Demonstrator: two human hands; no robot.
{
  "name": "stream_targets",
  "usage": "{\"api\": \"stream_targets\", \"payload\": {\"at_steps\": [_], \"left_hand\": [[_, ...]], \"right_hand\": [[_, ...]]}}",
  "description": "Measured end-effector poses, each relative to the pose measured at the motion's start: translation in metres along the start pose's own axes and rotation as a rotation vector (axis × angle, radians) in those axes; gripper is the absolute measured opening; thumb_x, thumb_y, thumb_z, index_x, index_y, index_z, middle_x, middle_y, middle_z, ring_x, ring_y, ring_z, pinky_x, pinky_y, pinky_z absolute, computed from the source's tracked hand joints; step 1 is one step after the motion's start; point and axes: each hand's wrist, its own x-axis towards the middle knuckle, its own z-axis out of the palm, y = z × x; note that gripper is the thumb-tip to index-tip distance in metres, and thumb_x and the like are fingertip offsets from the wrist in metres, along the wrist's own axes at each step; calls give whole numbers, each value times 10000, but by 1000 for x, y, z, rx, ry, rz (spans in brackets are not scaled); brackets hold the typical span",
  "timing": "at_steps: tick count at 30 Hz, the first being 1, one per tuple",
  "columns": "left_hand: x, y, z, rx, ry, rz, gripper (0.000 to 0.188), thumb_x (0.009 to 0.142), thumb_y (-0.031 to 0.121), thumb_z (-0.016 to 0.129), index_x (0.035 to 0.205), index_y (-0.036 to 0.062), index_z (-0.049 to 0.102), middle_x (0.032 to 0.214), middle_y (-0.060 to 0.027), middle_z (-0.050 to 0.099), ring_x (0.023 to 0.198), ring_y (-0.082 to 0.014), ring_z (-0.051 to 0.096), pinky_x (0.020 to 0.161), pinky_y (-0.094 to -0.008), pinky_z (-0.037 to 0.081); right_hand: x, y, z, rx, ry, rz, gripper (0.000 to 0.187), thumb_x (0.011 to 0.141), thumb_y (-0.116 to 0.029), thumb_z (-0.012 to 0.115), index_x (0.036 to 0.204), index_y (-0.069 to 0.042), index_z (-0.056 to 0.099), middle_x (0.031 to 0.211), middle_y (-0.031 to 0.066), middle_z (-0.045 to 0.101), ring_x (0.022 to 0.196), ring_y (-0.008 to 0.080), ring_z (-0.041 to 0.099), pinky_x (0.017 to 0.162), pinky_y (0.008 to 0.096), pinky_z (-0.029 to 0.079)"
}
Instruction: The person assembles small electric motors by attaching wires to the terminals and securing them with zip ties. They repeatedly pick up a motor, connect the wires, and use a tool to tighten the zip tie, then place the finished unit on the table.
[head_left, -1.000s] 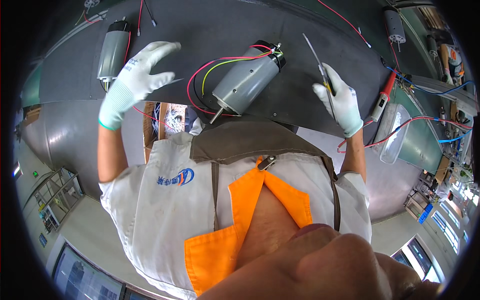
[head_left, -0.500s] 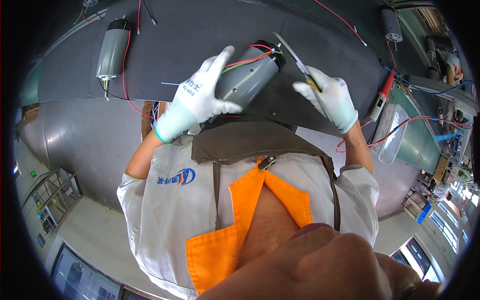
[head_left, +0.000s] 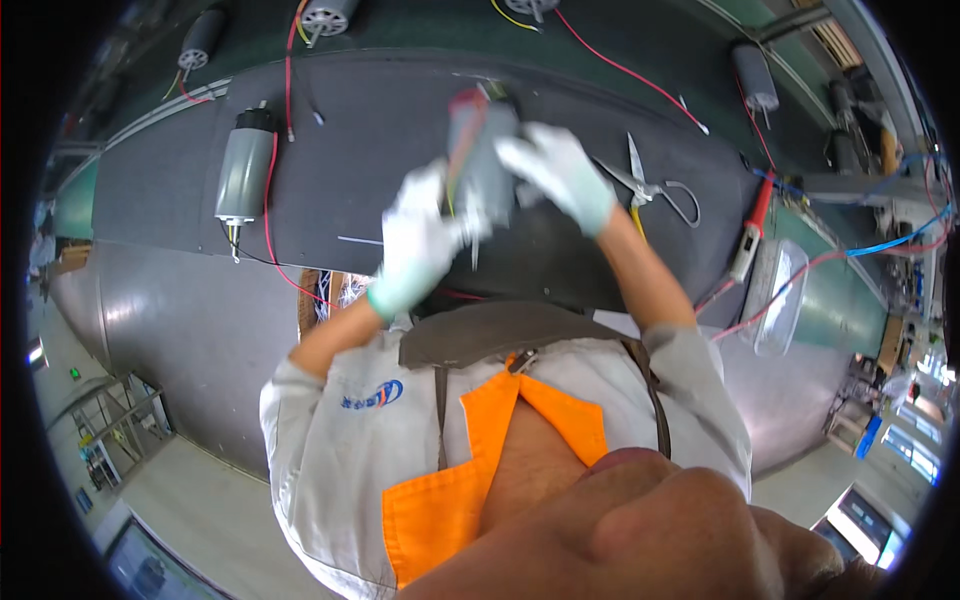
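Both hands clamped on motor (head_left: 482,150): left hand (head_left: 420,240) low, right hand (head_left: 560,175) top. Step: turning motor above surface (head_left: 350,170); next likely needs steady grip.

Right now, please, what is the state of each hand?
Left hand: closed on the grey motor, gripping its lower side.
Right hand: laid on the grey motor from the other side, holding it up; scissors lie beside it.

I see both my forearms raised, gloved left hand (head_left: 420,240) and right hand (head_left: 560,175) curled, facing each other.
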Motion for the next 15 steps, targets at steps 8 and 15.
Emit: {"api": "stream_targets", "payload": {"at_steps": [8, 15], "left_hand": [[179, -35, -31, -718, 93, -279, 503, 926, 277, 726, 1292, -37, 583, 885, -52, 665, 658, -85, 593, 532, -221, 384], [82, -37, -16, -1072, -47, -309, 414, 1060, 221, 562, 1406, -1, 520, 913, -44, 618, 683, -78, 570, 564, -203, 421]], "right_hand": [[32, 4, -37, 85, 389, -415, 433, 983, -310, 633, 1325, -46, 635, 1024, 130, 728, 862, 179, 688, 764, 322, 547], [-155, 115, -185, 487, 1445, -106, 622, 940, -149, 726, 1449, 18, 409, 1033, 126, 677, 767, 204, 687, 662, 349, 606]]}}
